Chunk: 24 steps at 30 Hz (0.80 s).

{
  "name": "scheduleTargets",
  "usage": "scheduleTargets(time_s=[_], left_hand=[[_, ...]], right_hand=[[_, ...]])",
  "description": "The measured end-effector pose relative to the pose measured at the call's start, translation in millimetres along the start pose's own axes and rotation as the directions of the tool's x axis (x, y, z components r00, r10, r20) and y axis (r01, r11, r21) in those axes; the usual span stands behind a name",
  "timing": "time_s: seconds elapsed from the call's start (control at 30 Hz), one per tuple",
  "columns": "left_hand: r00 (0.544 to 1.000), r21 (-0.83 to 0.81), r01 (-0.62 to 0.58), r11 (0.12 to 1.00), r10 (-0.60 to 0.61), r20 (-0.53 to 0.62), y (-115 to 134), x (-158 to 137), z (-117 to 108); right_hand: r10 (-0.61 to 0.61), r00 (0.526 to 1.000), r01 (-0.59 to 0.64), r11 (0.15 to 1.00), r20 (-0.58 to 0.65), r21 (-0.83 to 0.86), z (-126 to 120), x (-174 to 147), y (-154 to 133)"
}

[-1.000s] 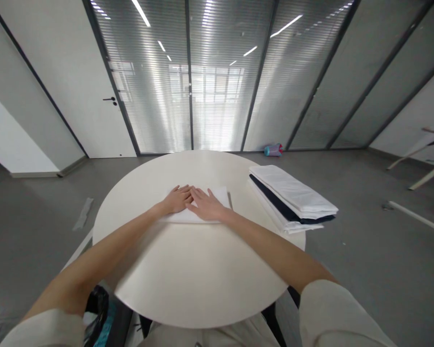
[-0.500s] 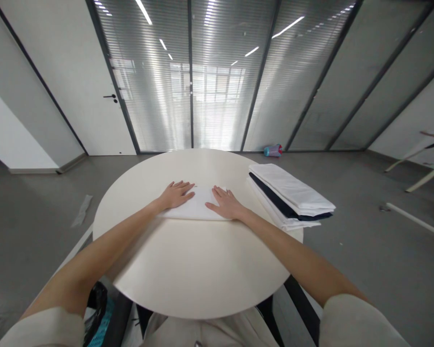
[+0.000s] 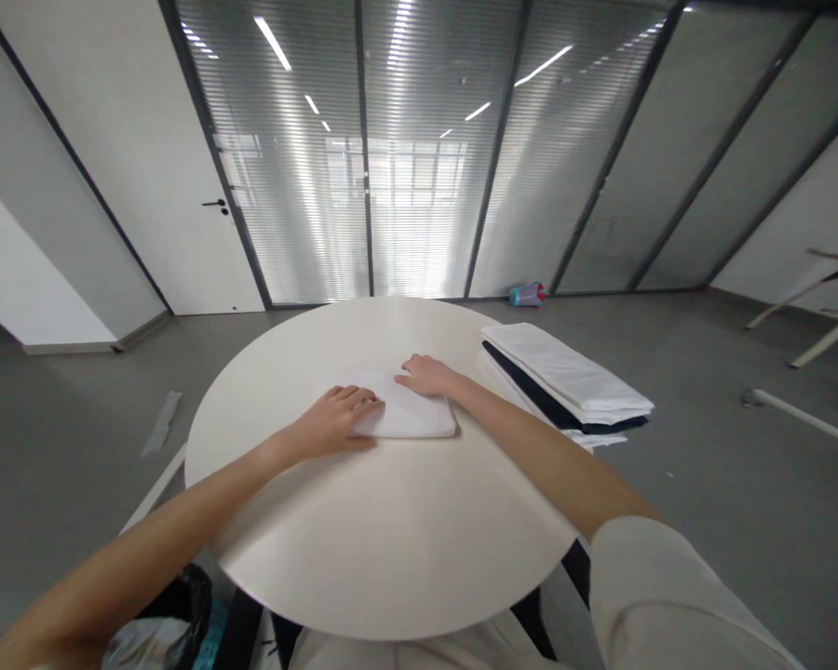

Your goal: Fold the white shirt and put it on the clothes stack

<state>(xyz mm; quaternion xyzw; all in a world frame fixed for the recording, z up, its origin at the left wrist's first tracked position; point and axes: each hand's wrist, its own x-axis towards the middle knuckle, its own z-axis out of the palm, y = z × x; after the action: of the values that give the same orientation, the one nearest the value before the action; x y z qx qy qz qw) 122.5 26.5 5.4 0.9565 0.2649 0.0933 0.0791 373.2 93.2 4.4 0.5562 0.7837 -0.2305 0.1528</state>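
Observation:
A folded white cloth (image 3: 412, 418) lies near the middle of the round table. My left hand (image 3: 336, 421) rests over its left end, with the fingers lying on top and the thumb spread apart along the near edge. At the far right edge of the cloth, my right hand (image 3: 429, 375) has bent fingers and a thumb close to them, closed on that edge. The fingertips of the right hand are partly hidden. To the right sits a pile of folded cloths (image 3: 565, 372), white with a dark navy layer between.
The round white table (image 3: 391, 530) stands before me. Below its left edge is a bin with a black liner (image 3: 194, 596). A blue and red container (image 3: 527, 295) lies on the floor by the glass wall. Table legs (image 3: 828, 340) show at the right.
My left hand has moved nearer to me, its thumb now at the near edge. My right hand has gone from flat and spread to bent fingers at the far edge, uncovering the cloth's right corner.

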Motion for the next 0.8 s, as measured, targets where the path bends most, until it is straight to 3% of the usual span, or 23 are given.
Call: scheduleTargets(time_s=[0.1, 0.23, 0.33, 0.43, 0.53, 0.63, 0.7, 0.8], left_hand=[[0.989, 0.09, -0.14, 0.986, 0.144, -0.044, 6.5, -8.1, 0.5], [0.903, 0.189, -0.376, 0.907, 0.405, -0.145, 3.5, -20.4, -1.1], [0.844, 0.235, -0.418, 0.877, 0.471, -0.257, 8.0, -19.0, -7.3], [0.778, 0.306, -0.386, 0.87, 0.485, -0.399, 14.1, 3.2, -22.8], [0.7, 0.333, -0.299, 0.894, 0.443, -0.561, 20.1, 57.3, -47.0], [0.615, 0.241, -0.248, 0.938, 0.345, -0.709, 28.8, 139.0, -68.5], [0.624, 0.231, -0.249, 0.94, 0.339, -0.704, 36.7, 196.2, -74.9], [0.689, 0.218, -0.262, 0.94, 0.341, -0.639, 49.8, 263.2, -68.5]], right_hand=[[0.068, 0.997, -0.07, 0.996, 0.042, 0.058, 4.5, -12.9, 1.2], [0.121, 0.99, -0.133, 0.967, 0.067, 0.217, 10.2, -46.8, 1.6], [0.129, 0.991, -0.129, 0.945, 0.02, 0.3, 1.3, -80.1, -2.7], [0.159, 0.976, -0.102, 0.939, -0.149, 0.329, -30.8, -114.9, 0.9], [0.198, 0.91, -0.08, 0.946, -0.364, 0.315, -81.7, -146.1, 29.2], [0.32, 0.834, -0.19, 0.931, -0.449, 0.311, -131.7, -172.3, 81.9], [0.419, 0.786, -0.285, 0.898, -0.454, 0.337, -154.5, -186.8, 120.5], [0.584, 0.7, -0.422, 0.803, -0.411, 0.422, -165.3, -202.2, 166.6]])
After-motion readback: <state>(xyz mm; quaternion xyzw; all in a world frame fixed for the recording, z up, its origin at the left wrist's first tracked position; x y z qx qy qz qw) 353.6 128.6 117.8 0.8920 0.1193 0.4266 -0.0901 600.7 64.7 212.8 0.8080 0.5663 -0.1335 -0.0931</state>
